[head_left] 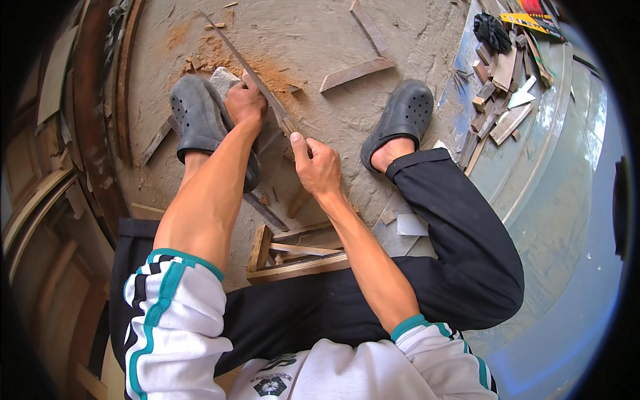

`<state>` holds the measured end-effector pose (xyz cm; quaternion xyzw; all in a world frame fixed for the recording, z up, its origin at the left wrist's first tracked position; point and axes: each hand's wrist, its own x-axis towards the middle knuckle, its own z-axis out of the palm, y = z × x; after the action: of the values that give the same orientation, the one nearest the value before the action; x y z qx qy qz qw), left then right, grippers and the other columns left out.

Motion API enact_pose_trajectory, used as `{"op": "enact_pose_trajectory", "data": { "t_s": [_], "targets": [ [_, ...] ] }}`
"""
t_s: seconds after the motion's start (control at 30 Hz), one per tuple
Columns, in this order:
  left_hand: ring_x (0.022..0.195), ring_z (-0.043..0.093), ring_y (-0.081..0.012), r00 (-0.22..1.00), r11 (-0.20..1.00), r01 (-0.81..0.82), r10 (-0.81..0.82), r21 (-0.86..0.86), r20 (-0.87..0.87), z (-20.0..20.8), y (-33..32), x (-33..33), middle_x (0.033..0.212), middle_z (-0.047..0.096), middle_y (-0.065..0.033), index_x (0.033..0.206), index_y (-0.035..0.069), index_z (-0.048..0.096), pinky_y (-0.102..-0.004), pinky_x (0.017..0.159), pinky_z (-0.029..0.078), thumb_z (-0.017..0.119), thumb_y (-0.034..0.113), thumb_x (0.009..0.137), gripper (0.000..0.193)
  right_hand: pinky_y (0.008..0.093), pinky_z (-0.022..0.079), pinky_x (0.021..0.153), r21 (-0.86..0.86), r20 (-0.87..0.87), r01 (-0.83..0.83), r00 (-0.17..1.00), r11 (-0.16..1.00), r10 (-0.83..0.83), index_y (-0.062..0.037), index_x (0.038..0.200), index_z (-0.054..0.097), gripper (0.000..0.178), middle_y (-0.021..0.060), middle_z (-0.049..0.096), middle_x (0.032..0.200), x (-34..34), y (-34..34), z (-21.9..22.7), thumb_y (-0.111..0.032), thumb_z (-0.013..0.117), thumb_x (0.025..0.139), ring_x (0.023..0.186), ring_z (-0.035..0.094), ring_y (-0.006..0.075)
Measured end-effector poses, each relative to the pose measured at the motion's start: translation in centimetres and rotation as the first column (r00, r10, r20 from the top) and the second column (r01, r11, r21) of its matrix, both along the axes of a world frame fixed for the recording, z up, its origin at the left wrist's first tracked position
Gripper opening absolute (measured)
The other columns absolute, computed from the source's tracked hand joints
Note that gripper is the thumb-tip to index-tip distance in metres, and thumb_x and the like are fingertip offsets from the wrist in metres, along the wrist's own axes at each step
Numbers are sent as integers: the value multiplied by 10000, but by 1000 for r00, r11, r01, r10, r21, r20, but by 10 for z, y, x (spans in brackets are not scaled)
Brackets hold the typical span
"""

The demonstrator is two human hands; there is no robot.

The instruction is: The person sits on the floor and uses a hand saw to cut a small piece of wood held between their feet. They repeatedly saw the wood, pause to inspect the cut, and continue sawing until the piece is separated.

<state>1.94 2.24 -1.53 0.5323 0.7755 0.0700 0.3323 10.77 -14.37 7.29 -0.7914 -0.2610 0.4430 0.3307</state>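
Observation:
My right hand (317, 163) is wrapped round the handle of a handsaw (257, 77), thumb along the top. The saw's long narrow blade slants up and left, its tip over scattered sawdust. Close beside the blade, my left hand (245, 103) is closed on a pale-ended piece of wood (224, 77) next to my left clog (199, 113). The fingers' undersides and most of that piece are hidden by the hand and shoe. Orange-brown sawdust (267, 63) lies on the floor around the blade. My right clog (401, 117) rests flat to the right.
Two wood strips (360, 72) form an angle on the concrete floor (313, 40). A small wooden frame (293, 268) sits between my legs. Wood offcuts (500, 93), a black bag (491, 31) and a yellow tool (530, 23) lie right. Wooden panels (50, 233) stand left.

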Motion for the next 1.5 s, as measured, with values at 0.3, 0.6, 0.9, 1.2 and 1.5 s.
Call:
{"op": "enact_pose_trajectory", "data": {
  "t_s": [0.3,0.6,0.9,1.2,1.5],
  "targets": [
    [781,637,-468,1000,999,14,-13,49,-19,-1,-2,1,797,647,-301,852,-34,709,-500,747,475,461,546,914,634,443,355,506,-2,-1,0,1000,1000,0,36,602,498,686,200,393,504,4,-1,-5,-554,530,951,473,377,270],
    [723,629,-459,999,998,30,-31,60,10,-6,-1,-3,745,628,-300,825,-41,701,-502,717,468,469,556,907,645,462,365,522,-21,41,-3,999,1000,4,39,590,487,696,232,403,518,4,-8,-7,-559,533,944,475,388,318],
    [700,630,-449,1000,997,28,-29,74,12,-7,0,-3,731,628,-297,830,-39,700,-506,707,468,486,531,893,611,478,399,539,-69,71,-22,997,997,27,39,587,520,680,263,474,535,6,-3,-2,-544,555,935,488,473,379],
    [705,643,-438,999,997,37,-38,67,10,-11,1,-5,739,639,-291,856,-28,711,-498,710,476,494,519,896,590,498,439,572,-66,95,-37,995,997,43,41,603,560,671,283,525,562,9,0,4,-543,553,935,538,561,433],
    [734,656,-441,999,997,40,-40,61,-12,-12,1,-4,763,650,-287,865,-24,715,-494,721,483,509,514,901,577,500,445,578,-105,88,-45,995,993,55,36,596,560,681,288,533,566,8,4,13,-555,547,932,539,560,433]
  ]
}}
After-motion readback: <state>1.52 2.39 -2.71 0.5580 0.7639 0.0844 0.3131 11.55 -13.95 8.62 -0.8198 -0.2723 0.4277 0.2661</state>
